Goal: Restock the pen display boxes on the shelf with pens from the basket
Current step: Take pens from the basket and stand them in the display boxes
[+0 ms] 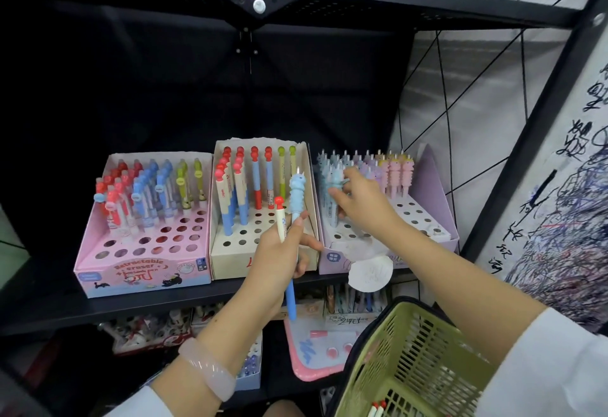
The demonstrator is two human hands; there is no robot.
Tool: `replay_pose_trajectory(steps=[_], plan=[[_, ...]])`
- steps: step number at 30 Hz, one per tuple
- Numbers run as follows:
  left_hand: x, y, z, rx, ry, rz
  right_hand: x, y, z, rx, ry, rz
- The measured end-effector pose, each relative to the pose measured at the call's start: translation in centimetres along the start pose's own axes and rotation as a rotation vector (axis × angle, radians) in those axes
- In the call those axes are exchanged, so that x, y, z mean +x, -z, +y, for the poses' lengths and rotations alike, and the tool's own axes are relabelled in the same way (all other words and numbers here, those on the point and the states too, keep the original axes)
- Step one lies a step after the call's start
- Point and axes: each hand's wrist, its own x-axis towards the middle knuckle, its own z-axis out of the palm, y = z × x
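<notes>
The job looks partly done, with plenty left. Three boxes sit side by side on the shelf [49, 311]: the pink box [144, 265] has its back rows filled and its front holes bare, the cream box [230, 258] in the middle holds pens at the back and left with open holes toward the front, and the purple box [437, 219] is packed along the back but shows empty holes nearer me. The right hand [362, 199] is reaching into the purple box, its fingers curled around a blue pen [334, 199] at the left end of the rows, apparently seating it, though motion blur makes it hard to say whether it is in a hole yet. The left hand [279, 252] waits in front of the cream box, gripping two pens upright: a blue animal-topped pen [296, 193] and a white pen [280, 219] with a red knob. The green basket [411, 367] hangs low at the right, and a couple of red-tipped pens [376, 410] show in its bottom, so more stock remains to place.
</notes>
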Motion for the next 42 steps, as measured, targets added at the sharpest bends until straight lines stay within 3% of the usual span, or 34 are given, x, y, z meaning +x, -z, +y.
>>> replay_pose_trajectory(steps=[9,12,14,17,19,24,28,38,42], plan=[[-0.1,-0.1,-0.3,0.035,-0.040,0.008,-1.4,-0.7,-0.1,-0.150,-0.025,-0.052],[-0.3,0.0,-0.3,0.040,-0.041,-0.011,-2.1,0.1,-1.3,-0.162,-0.013,0.092],[-0.4,-0.1,-0.1,0.043,-0.050,-0.026,-3.0,0.5,-2.7,0.040,0.005,0.189],[-0.6,-0.7,0.2,0.043,-0.073,-0.068,-4.7,0.3,-5.1,0.504,-0.067,0.014],[-0.8,-1.1,0.4,0.065,-0.063,-0.106,-5.2,0.0,-5.5,0.629,-0.121,-0.066],[-1.0,-0.9,0.5,0.034,0.063,-0.075,-3.0,3.2,-4.0,0.621,-0.135,0.213],[-0.6,-0.1,0.1,0.067,0.132,-0.005,-1.8,4.4,-0.8,0.372,-0.118,0.341],[0.1,0.4,0.0,-0.004,0.205,0.037,-1.7,1.4,1.1,0.197,-0.138,0.146],[-0.2,0.3,0.1,0.020,0.126,0.021,-1.2,1.4,1.0,0.077,-0.184,-0.022]])
